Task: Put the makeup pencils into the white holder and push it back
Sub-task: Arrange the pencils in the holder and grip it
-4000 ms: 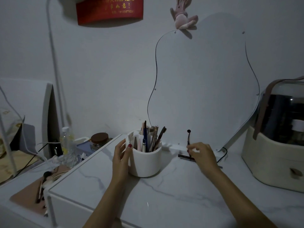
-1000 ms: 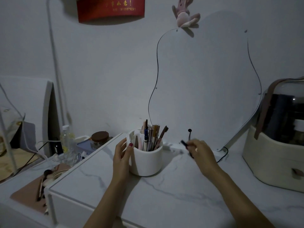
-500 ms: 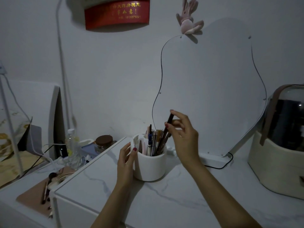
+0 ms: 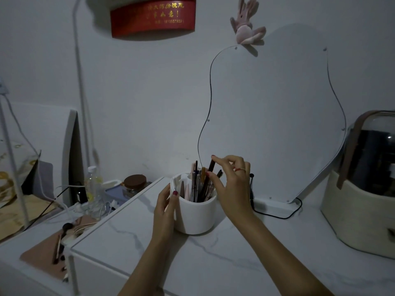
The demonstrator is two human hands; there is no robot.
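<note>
The white holder (image 4: 195,216) stands on the marble tabletop (image 4: 213,263) and is full of several makeup pencils (image 4: 197,182) standing upright. My left hand (image 4: 165,207) grips the holder's left wall with the thumb on its rim. My right hand (image 4: 230,182) hovers at the holder's right side. Its index finger and thumb pinch a dark brown pencil (image 4: 210,169) whose lower end is down among the others in the holder.
A wavy mirror (image 4: 277,124) leans on the wall right behind the holder, with a black cable (image 4: 277,216) at its base. A cream organiser box (image 4: 363,210) stands at right. Left, on a lower shelf, are a bottle (image 4: 93,186), a jar (image 4: 135,184) and brushes.
My right hand picked a dark pencil off the table by the mirror, carried it left to the holder, and has lowered it in among the others. My left hand stayed on the holder.
</note>
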